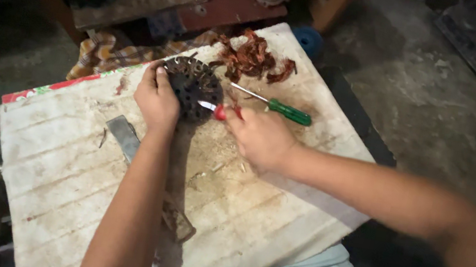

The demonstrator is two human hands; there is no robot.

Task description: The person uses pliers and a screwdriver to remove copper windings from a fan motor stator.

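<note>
Nearest me, my two forearms run up over the scratched white counter (82, 178), past a flat grey metal bar (123, 135) lying at about 7 o'clock from the work. My left hand (157, 97) has its fingers wrapped around the near-left rim of the round dark slotted metal core (194, 84), holding it down on the counter. My right hand (260, 137) sits at about 4 o'clock from that core, fingers pinched shut on a red-handled tool (220, 111) whose bright tip points toward 9 o'clock, touching the core's near-right edge. The left hand is the nearer one to the core. Beyond, a green-handled screwdriver (278, 107) lies near 3 o'clock, its long axis running left-right. Farthest, at 1 o'clock, lies a heap of reddish copper wire (250, 58).
</note>
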